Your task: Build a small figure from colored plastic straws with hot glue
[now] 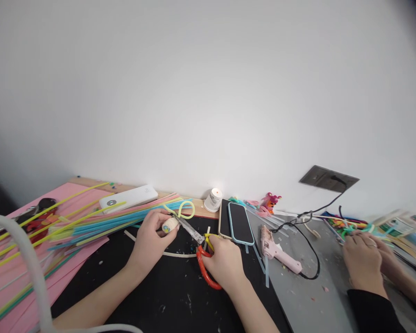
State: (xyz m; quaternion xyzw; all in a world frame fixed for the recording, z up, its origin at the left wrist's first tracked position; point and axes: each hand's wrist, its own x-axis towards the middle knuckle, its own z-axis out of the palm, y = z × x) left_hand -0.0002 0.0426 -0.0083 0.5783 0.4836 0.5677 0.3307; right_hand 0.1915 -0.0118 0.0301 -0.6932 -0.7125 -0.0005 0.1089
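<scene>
My left hand (pixel 154 235) is closed on a small pale cylinder (pixel 170 225) with a coloured end. A pale yellow pipe cleaner (pixel 191 209), bent into a loop, rises beside it; its exact attachment is hidden by the fingers. Through the red and yellow handles of a pair of scissors (pixel 193 232), my right hand (pixel 225 259) grips them. Their grey, smudged blades point up and left, reaching the cylinder and the foot of the loop. Whether the blades touch the pipe cleaner I cannot make out. Both hands are above a black mat (pixel 152 296).
Coloured pipe cleaners (pixel 107 224) lie on pink sheets (pixel 65 277) at left, near a white power bank (pixel 130 198). A white cup (pixel 213 200), phone (pixel 241 223) and corded pink glue gun (pixel 280 253) stand or lie rightward. Another person's hands (pixel 362 259) work at far right.
</scene>
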